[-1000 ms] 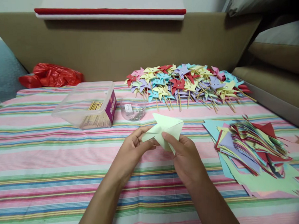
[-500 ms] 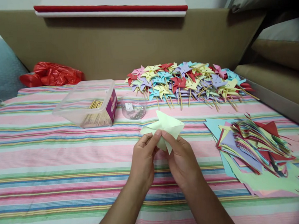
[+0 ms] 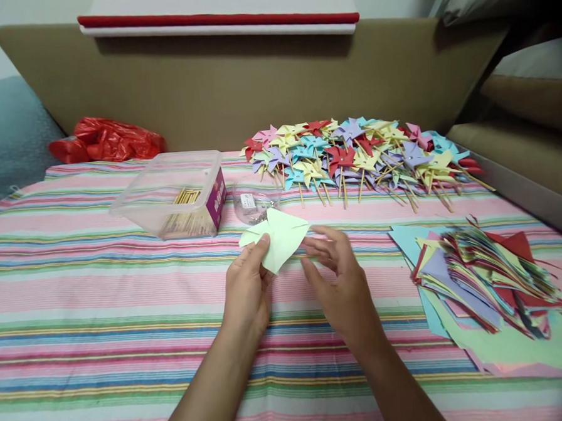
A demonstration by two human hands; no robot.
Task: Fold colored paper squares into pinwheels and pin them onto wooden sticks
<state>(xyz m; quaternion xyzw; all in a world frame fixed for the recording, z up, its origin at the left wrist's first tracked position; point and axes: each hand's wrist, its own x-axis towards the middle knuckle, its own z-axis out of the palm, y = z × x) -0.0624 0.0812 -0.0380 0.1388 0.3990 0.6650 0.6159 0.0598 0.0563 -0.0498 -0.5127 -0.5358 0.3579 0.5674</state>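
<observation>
My left hand (image 3: pixel 248 286) pinches a pale green folded paper piece (image 3: pixel 278 234) and holds it above the striped cloth. My right hand (image 3: pixel 340 281) hovers just right of the paper with its fingers spread and nothing in them. Behind the paper stands a small clear cup of metal pins (image 3: pixel 255 205). A clear plastic box of wooden sticks (image 3: pixel 176 194) sits to the left of the cup.
A heap of finished coloured paper pinwheels on sticks (image 3: pixel 358 153) lies at the back. A pile of cut coloured paper sheets (image 3: pixel 489 281) is at the right. A red plastic bag (image 3: pixel 110 139) lies at the back left against a tan board (image 3: pixel 255 80).
My right hand has let go of the green paper and opened. My left hand now holds the paper alone and has moved it slightly left and further away.
</observation>
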